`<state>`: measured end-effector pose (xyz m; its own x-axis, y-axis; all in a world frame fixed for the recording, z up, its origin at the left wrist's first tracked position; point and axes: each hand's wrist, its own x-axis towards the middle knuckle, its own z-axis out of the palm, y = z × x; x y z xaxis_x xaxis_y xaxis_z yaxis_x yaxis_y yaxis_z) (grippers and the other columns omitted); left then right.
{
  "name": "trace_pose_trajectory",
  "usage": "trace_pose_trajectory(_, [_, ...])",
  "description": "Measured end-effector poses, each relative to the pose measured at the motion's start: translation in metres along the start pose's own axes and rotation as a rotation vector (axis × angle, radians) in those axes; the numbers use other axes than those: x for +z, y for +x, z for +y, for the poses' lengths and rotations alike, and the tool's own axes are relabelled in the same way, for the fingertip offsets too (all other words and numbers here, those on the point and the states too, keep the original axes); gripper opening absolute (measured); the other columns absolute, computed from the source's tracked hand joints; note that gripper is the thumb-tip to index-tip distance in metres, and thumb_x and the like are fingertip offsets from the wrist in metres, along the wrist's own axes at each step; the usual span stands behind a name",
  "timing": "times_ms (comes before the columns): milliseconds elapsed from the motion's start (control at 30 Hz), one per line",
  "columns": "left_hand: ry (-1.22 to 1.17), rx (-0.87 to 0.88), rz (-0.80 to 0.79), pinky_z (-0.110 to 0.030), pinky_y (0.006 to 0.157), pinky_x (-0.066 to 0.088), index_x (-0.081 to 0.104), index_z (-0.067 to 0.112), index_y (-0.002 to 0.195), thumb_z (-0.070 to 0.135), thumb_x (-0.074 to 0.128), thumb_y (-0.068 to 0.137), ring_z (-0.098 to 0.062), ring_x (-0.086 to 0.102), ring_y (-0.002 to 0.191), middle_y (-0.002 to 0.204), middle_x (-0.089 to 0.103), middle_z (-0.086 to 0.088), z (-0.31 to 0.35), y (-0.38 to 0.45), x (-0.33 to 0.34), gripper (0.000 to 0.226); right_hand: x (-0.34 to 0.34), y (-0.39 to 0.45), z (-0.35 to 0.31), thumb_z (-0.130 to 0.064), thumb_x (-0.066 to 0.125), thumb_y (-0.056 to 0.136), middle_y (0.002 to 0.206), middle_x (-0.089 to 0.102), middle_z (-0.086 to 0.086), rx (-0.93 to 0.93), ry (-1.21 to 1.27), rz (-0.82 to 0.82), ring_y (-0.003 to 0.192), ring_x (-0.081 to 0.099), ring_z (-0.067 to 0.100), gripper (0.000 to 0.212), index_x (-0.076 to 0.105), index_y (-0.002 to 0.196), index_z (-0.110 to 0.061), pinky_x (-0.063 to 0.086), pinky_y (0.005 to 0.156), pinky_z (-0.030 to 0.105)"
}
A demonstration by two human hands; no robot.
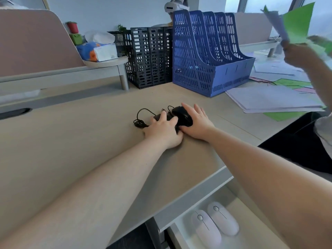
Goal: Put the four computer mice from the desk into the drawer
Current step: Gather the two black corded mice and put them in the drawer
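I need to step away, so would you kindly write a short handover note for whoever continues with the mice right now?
Left hand: resting on a black wired mouse on the desk, mostly covering it; a firm grasp cannot be confirmed.
Right hand: laid against the second black mouse, fingers spread, not closed around it.
The black cables lie loosely bunched just left of the mice.
Done: two white mice lie side by side in the open drawer.
Left: lift both black mice with their cables and place them in the drawer.

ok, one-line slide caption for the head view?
Both hands gather two black mice on the desk; two white mice already in drawer.
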<state>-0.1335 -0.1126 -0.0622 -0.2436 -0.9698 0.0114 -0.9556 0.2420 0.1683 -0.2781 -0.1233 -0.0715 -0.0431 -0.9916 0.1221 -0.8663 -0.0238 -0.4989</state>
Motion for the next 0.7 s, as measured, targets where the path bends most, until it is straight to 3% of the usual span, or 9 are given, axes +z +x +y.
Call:
trace_pose_trajectory(100, [0.001, 0.005, 0.059, -0.049, 0.094, 0.046, 0.044, 0.029, 0.121, 0.043, 0.046, 0.086, -0.042, 0.039, 0.12, 0.14, 0.035, -0.007, 0.0, 0.002, -0.002, 0.038, -0.001, 0.003, -0.004, -0.044, 0.06, 0.081, 0.157, 0.02, 0.002, -0.003, -0.029, -0.022, 0.14, 0.034, 0.028, 0.063, 0.034, 0.139, -0.048, 0.031, 0.114, 0.046])
trace_pose_trajectory(200, [-0.013, -0.024, 0.109, -0.045, 0.09, 0.047, 0.044, 0.023, 0.123, 0.042, 0.052, 0.084, -0.042, 0.044, 0.112, 0.129, 0.04, -0.008, 0.003, 0.0, -0.001, 0.044, -0.001, -0.001, -0.009, -0.045, 0.064, 0.074, 0.137, 0.037, 0.004, 0.01, -0.036, 0.05, 0.12, 0.049, 0.032, 0.056, 0.045, 0.127, -0.04, 0.045, 0.099, 0.042])
trace_pose_trajectory(333, [0.009, -0.081, 0.13, -0.041, 0.084, 0.045, 0.051, 0.024, 0.119, 0.043, 0.057, 0.083, -0.038, 0.045, 0.112, 0.127, 0.041, -0.005, 0.008, -0.012, -0.006, 0.041, -0.006, -0.008, -0.015, -0.045, 0.063, 0.072, 0.123, 0.039, 0.008, 0.046, -0.135, 0.059, 0.109, 0.049, 0.035, 0.057, 0.04, 0.123, -0.038, 0.05, 0.091, 0.046])
trace_pose_trajectory(533, [0.023, -0.119, 0.099, -0.036, 0.079, 0.042, 0.058, 0.026, 0.111, 0.028, 0.058, 0.085, -0.033, 0.046, 0.113, 0.126, 0.041, -0.001, 0.014, -0.039, -0.015, 0.026, -0.015, -0.03, -0.009, -0.033, 0.049, 0.087, 0.128, 0.033, 0.011, 0.07, -0.231, 0.015, 0.113, 0.044, 0.036, 0.054, 0.031, 0.136, -0.044, 0.051, 0.086, 0.045])
trace_pose_trajectory(700, [0.026, -0.13, 0.094, -0.036, 0.08, 0.043, 0.058, 0.028, 0.114, 0.018, 0.057, 0.085, -0.031, 0.048, 0.113, 0.126, 0.042, -0.001, 0.028, -0.073, -0.027, 0.031, -0.031, -0.066, -0.001, -0.031, 0.049, 0.09, 0.131, 0.032, 0.012, 0.085, -0.146, -0.013, 0.113, 0.045, 0.036, 0.057, 0.028, 0.141, -0.043, 0.051, 0.086, 0.041])
